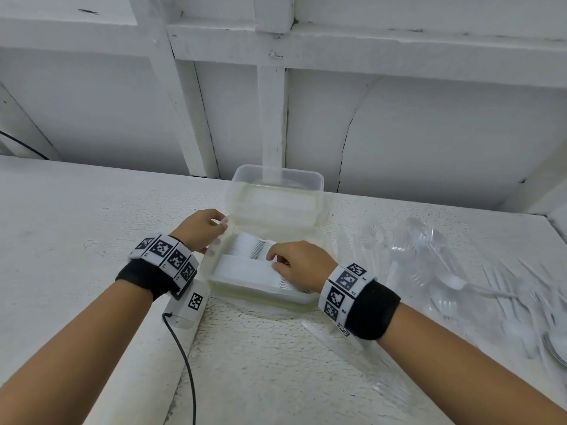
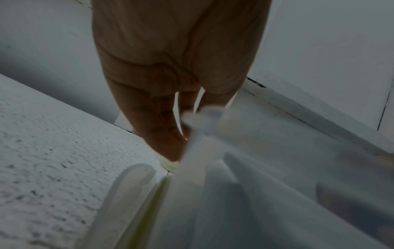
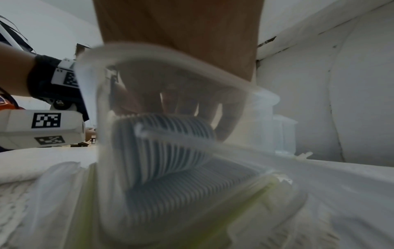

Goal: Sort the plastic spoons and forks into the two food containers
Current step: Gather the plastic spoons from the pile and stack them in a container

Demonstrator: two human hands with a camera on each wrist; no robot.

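L hand (image 1: 201, 228) pinches the near container (image 1: 260, 294)'s left rim to steady it while R hand (image 1: 296, 262), fingers curled, tidies stacked forks (image 1: 245, 250) inside (loose cutlery (image 1: 460, 286) waits right of it).

Counter (image 1: 76, 216): white, matt, rough pebbled finish.
Near container (image 1: 260, 294): translucent plastic, smooth, with a yellowish tint along the base.
Far container (image 1: 277, 179): clear plastic, smooth, slightly glossy.
Forks (image 1: 245, 256) stacked in the near container: white plastic, smooth.
Loose cutlery (image 1: 445, 280): clear and white plastic, glossy.
Wristbands (image 1: 376, 308): black cloth, matt, with white printed marker blocks.
Wall (image 1: 429, 133): white paint, matt, cracked.
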